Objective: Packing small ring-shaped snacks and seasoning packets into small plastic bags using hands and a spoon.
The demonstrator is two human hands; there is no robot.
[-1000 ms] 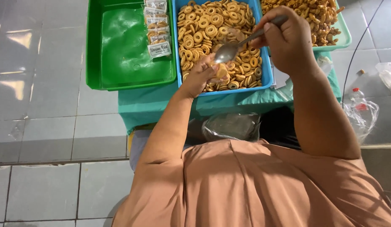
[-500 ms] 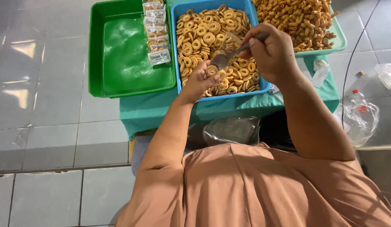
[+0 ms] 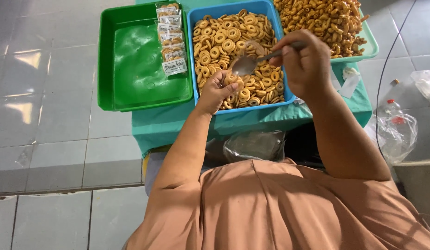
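Lifting slightly from the snacks, the right hand (image 3: 305,62) is gripping a metal spoon (image 3: 252,62) over the blue tray (image 3: 233,9) of ring-shaped snacks (image 3: 224,39). Beside its bowl, the left hand (image 3: 219,90) is pinching a small clear bag (image 3: 233,79). Sealed packets (image 3: 171,39) are lying in the green tray (image 3: 131,60) alongside.

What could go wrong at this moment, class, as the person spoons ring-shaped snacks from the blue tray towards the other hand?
1. The spoon, held by the right hand, sits above the left hand; rings could miss the small clear bag it seems to hold and scatter.
2. The blue tray lies at the near edge of the teal-covered table; a nudge from an arm might push it off.
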